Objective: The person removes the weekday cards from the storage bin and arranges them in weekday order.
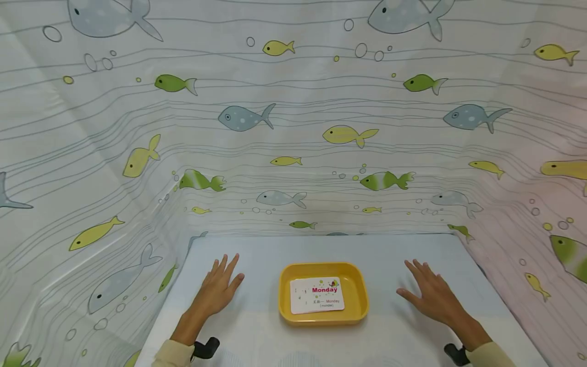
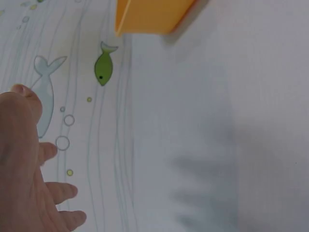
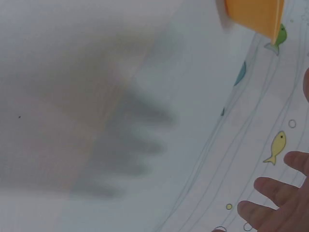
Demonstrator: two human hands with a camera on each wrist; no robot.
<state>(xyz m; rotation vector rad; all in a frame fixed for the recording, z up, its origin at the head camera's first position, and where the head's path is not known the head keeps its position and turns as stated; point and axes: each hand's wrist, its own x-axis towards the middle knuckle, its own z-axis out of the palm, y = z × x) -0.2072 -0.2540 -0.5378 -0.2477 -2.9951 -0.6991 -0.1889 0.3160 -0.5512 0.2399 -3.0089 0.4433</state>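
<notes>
A yellow tray with rounded corners sits in the middle of the white table. Inside it lies a white card printed with "Monday" in pink, small stars and a little picture; more cards beneath it cannot be made out. To the tray's left, my left hand is held above the table with fingers spread, touching nothing. On the other side my right hand hovers likewise, fingers extended and nothing in it. Both wrist views catch the tray's yellow wall at their upper edge, apart from the fingers.
The table has a pale bluish-white cover. Behind and on both sides hangs a white curtain printed with fish, bubbles and wavy lines. Dark straps sit on the wrists, beside light sleeves.
</notes>
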